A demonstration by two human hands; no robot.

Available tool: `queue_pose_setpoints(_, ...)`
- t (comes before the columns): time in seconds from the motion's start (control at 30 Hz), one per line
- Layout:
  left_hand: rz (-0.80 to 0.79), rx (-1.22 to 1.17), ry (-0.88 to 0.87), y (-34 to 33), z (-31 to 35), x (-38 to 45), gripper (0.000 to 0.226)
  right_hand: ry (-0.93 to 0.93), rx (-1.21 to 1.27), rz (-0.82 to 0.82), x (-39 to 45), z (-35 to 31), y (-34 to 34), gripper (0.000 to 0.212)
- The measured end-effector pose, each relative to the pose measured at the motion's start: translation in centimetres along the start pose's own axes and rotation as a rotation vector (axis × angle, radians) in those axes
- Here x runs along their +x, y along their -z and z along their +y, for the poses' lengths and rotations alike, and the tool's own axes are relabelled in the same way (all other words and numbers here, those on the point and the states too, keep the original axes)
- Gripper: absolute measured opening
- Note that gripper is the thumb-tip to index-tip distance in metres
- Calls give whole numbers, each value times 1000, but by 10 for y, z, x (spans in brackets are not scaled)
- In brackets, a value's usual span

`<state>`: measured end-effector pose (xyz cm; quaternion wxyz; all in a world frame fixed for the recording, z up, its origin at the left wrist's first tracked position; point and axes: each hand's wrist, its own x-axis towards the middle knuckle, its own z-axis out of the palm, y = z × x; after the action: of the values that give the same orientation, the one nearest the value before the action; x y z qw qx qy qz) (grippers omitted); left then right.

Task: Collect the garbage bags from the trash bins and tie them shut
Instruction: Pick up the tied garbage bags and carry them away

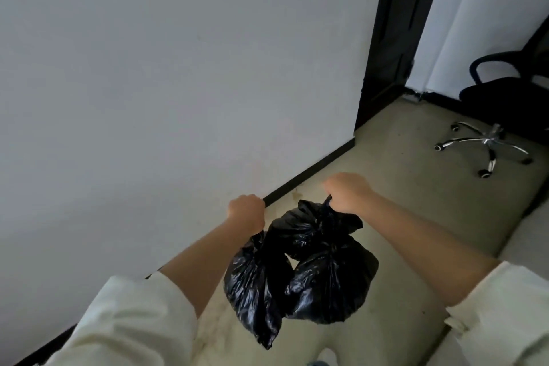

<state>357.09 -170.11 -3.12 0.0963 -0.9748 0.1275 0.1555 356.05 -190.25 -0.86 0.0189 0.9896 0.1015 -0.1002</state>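
Two black garbage bags hang above the floor in front of me. My left hand [246,212] is closed around the neck of the narrower left garbage bag [257,285], which dangles down to a point. My right hand [347,192] grips the gathered top of the fuller right garbage bag [326,270]. The two bags touch each other between my forearms. Both sleeves are cream and pushed up. No trash bin is in view.
A white wall [178,83] with a black baseboard runs along my left. A dark doorway [395,38] opens ahead on the right. A black office chair [502,104] on a chrome wheeled base stands at the far right on the beige floor [416,202].
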Motion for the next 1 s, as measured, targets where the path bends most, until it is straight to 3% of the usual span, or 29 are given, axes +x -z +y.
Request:
queue_pose_setpoints(0.2, -57, -32, -30, 40, 45, 156, 29, -105, 104, -5, 117, 119, 5, 9)
queue_pose_setpoints(0.4, -76, -95, -81, 62, 94, 323, 29, -123, 43, -43, 252, 246, 1, 10)
queue_pose_setpoints(0.63, -236, -89, -119, 78, 154, 483, 25, -102, 68, -198, 391, 366, -8, 20)
queue_pose_setpoints(0.73, -287, -151, -83, 78, 180, 538, 27, -51, 63, -260, 433, 412, -30, 41)
queue_pose_setpoints(1.0, -373, -267, 270, 58, 240, 674, 27, 140, 56, -402, 569, 516, -104, 49)
